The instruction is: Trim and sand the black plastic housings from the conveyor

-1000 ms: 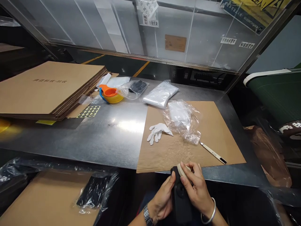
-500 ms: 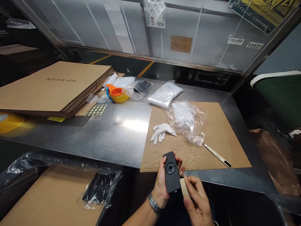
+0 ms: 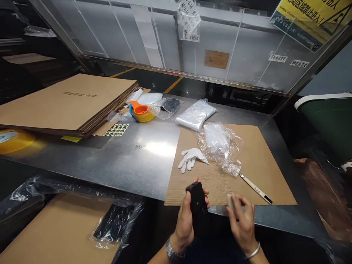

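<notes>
Steadying the device (image 3: 198,201) matters: left hand (image 3: 185,223) wraps it; right hand (image 3: 242,222) pinches what seems a block (image 3: 230,202).

The left grip (image 3: 183,224) is bare; around its wrist sits a silver-and-dark band (image 3: 170,249) of small metal links, like a watch strap; the right grip (image 3: 243,222) is bare also; its wrist wears a smooth, narrow, silver-coloured bangle (image 3: 254,252); both forearms (image 3: 158,259), where visible, are uncovered.
</notes>
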`<state>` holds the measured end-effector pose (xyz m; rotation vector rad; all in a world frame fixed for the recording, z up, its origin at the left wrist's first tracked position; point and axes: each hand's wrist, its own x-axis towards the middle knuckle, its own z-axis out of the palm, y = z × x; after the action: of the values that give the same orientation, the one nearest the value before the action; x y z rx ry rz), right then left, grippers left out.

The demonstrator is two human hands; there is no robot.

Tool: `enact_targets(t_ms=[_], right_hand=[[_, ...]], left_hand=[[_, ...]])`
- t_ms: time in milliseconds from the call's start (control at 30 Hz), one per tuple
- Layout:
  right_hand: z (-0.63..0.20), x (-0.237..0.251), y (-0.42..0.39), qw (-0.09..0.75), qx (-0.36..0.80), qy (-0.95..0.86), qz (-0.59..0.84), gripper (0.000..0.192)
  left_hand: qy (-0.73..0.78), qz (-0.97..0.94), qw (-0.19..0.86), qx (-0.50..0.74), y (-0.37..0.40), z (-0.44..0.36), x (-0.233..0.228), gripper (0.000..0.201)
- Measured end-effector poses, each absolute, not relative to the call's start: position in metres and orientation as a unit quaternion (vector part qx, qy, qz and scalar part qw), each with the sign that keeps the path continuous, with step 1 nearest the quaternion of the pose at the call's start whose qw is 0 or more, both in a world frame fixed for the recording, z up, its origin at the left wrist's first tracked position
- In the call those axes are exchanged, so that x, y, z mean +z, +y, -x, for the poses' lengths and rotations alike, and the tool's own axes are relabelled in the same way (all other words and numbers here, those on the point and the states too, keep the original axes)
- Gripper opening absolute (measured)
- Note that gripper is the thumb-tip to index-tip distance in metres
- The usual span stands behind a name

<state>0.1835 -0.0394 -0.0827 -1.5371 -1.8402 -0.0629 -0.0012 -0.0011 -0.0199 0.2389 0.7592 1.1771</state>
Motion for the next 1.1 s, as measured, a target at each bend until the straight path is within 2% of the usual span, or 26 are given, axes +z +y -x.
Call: enact_targets(t_ms=[100, 167, 233, 400, 467, 533, 600, 700, 833, 967, 1100], right_hand=[[-0.2, -0.092, -0.01, 0.341, -0.018, -0.699, 0.629, 0.049], [-0.206, -0.096, 0.007, 0.329, -0.007, -0.702, 0.631, 0.041], [-0.206, -0.096, 0.017, 0.319, 0.004, -0.702, 0.637, 0.036], [-0.187, -0.069, 0.006, 0.323, 0.029, -0.684, 0.653, 0.04], [-0.176, -0.048, -0.009, 0.335, 0.107, -0.695, 0.627, 0.036], [-0.167, -0.027, -0.023, 0.359, 0.239, -0.703, 0.566, 0.035], [-0.16, -0.009, -0.032, 0.377, 0.326, -0.711, 0.496, 0.039], [-0.153, 0.004, -0.037, 0.387, 0.345, -0.734, 0.44, 0.053], [-0.149, 0.0, -0.037, 0.404, 0.339, -0.715, 0.459, 0.046], [-0.152, -0.013, -0.037, 0.427, 0.406, -0.61, 0.531, 0.033], [-0.157, -0.024, -0.035, 0.473, 0.514, -0.433, 0.569, 0.031]], left_hand=[[0.359, -0.328, 0.684, 0.544, -0.014, 0.005, -0.024, 0.064], [0.381, -0.403, 0.644, 0.527, -0.02, 0.008, -0.028, 0.068], [0.403, -0.432, 0.627, 0.507, -0.024, 0.011, -0.031, 0.07], [0.418, -0.48, 0.596, 0.49, -0.027, 0.016, -0.034, 0.069], [0.419, -0.489, 0.58, 0.5, -0.027, 0.015, -0.034, 0.068], [0.416, -0.491, 0.569, 0.512, -0.026, 0.014, -0.033, 0.066], [0.41, -0.5, 0.558, 0.52, -0.026, 0.012, -0.034, 0.066], [0.395, -0.529, 0.528, 0.533, -0.026, 0.008, -0.035, 0.064], [0.412, -0.559, 0.489, 0.528, -0.028, 0.005, -0.036, 0.064], [0.447, -0.549, 0.539, 0.456, -0.025, 0.009, -0.025, 0.064], [0.41, -0.494, 0.686, 0.343, -0.013, 0.02, -0.007, 0.05]])
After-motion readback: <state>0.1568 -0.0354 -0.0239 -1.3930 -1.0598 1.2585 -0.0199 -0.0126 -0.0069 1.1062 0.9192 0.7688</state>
